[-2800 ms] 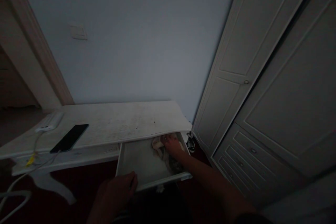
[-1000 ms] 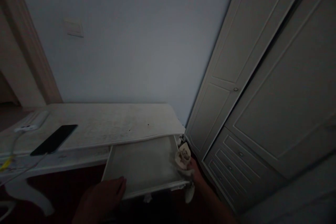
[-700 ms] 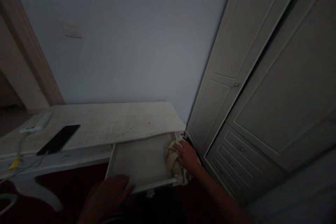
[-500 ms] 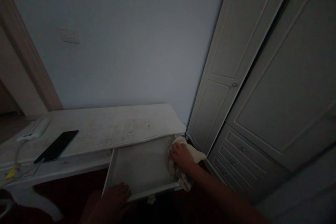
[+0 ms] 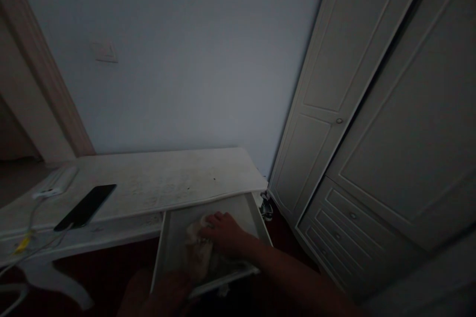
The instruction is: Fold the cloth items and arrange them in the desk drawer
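Observation:
A pale cloth (image 5: 197, 252) lies bunched against the bottom of the pulled-out drawer (image 5: 263, 223), left of its middle. On top of the cloth, my right hand (image 5: 223, 233) presses with curled fingers gripping it; the forearm crosses the drawer's right front corner. My left hand (image 5: 171, 290) is at the drawer's front left corner, dark and blurred, so its fingers cannot be made out. The drawer belongs to a white, worn desk (image 5: 208, 173). A small knob (image 5: 223, 290) shows on the drawer's front.
On the desk's left side lie a dark phone (image 5: 85, 206) with a cable and a white power strip (image 5: 55, 182). A grey-white wardrobe (image 5: 323, 89) stands to the right. Shoes (image 5: 266, 206) rest on the floor between desk and wardrobe. A blue wall (image 5: 201, 59) rises behind.
My right hand has moved the cloth left, from the drawer's right side wall to inside, left of the middle. The left hand remains near the front left corner. The view has shifted slightly.

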The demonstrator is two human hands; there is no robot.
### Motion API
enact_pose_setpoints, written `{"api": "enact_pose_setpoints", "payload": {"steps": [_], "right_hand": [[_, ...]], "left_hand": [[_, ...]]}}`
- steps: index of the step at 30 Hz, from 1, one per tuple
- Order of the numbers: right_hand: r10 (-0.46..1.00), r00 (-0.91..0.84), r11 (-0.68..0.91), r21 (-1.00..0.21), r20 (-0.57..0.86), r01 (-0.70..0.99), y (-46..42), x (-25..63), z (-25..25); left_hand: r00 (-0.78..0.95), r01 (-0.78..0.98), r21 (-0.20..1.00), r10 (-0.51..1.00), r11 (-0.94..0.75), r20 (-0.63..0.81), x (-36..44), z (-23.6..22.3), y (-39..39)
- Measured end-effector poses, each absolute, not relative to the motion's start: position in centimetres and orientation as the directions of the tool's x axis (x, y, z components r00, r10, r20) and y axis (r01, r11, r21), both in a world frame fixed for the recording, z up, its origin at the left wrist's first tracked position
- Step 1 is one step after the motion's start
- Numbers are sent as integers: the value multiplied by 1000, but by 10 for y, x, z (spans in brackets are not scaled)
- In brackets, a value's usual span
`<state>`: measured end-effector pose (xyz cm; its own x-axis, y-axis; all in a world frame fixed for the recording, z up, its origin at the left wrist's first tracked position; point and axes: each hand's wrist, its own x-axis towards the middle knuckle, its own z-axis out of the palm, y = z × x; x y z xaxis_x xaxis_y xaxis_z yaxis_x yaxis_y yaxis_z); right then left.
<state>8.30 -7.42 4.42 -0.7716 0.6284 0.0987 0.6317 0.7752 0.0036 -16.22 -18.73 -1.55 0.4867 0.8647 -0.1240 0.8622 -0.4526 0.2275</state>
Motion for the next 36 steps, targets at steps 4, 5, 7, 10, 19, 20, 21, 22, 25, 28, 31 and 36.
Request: {"api": "enact_pose_setpoints", "payload": {"steps": [4, 5, 7, 10, 19, 20, 21, 22, 25, 28, 31, 36], "right_hand": [[606, -795, 793, -70, -16, 605, -83, 66, 14], [599, -799, 795, -82, -53, 601, -84, 65, 6], [581, -809, 804, -91, -91, 588, -86, 69, -5], [572, -811, 810, -67, -123, 582, -84, 86, -4], [771, -634, 635, -2, -55, 772, -26, 109, 21], [771, -636, 637, -3, -30, 771, -22, 96, 19], [764, -645, 645, -5, -5, 765, -19, 81, 17], [749, -662, 662, -8, 16, 749, -18, 63, 14], [668, -743, 744, -16, 48, 668, -24, 9, 5], [575, -817, 818, -14, 47, 575, -36, -19, -3], [511, -859, 859, -11, 29, 511, -48, -8, -11], [535, -838, 842, -14, -107, 539, -51, 59, -3]], "left_hand": [[480, 859, 230, 875, -457, -57, -167, 0, -192], [481, 857, 228, 876, -461, -34, -168, 1, -192], [498, 847, 217, 867, -484, -10, -168, 2, -193], [509, 852, 175, 859, -494, -51, -163, 1, -190], [509, 848, 186, 860, -496, -27, -165, -38, -185], [513, 844, 199, 858, -498, -28, -165, -40, -184], [512, 843, 211, 858, -495, -33, -164, -40, -183], [507, 845, 218, 861, -488, -42, -163, -39, -183], [487, 856, 222, 872, -467, -47, -160, -30, -184], [494, 850, 234, 868, -472, -43, -159, -24, -185], [509, 840, 246, 860, -483, -48, -160, -25, -185], [516, 843, 222, 852, -489, -83, -158, -19, -185]]}}
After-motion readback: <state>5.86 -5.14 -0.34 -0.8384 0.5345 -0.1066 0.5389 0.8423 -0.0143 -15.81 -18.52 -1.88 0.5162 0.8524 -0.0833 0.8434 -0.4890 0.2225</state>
